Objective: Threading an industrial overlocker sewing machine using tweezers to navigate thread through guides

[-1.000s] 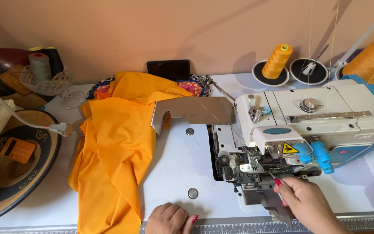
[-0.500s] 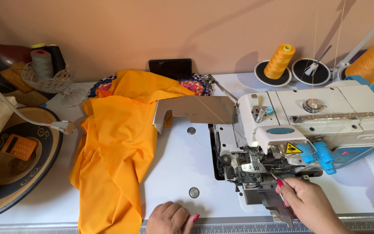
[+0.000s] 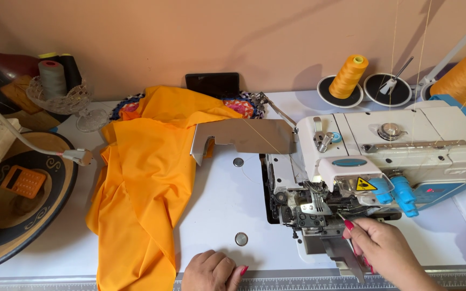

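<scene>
My right hand (image 3: pixel 386 250) reaches into the front of a white and blue overlock sewing machine (image 3: pixel 384 156), pinching thin metal tweezers (image 3: pixel 343 216) whose tips point into the looper area. My left hand (image 3: pixel 211 271) rests on the white table (image 3: pixel 222 215) near its front edge, fingers curled, holding nothing that I can see. A length of orange fabric (image 3: pixel 146 178) lies draped over the table to the left of the machine. Orange thread runs up from the machine toward the cones behind it.
Orange thread cones (image 3: pixel 350 75) stand on black bases behind the machine. A phone (image 3: pixel 212 83) leans against the wall. At left are a dark round tray (image 3: pixel 22 215) with a small orange calculator (image 3: pixel 24 181), a glass dish with spools (image 3: pixel 55 81) and a cable.
The view has shifted slightly. My right hand stays at the machine's front with the tweezers; my left hand has barely moved.
</scene>
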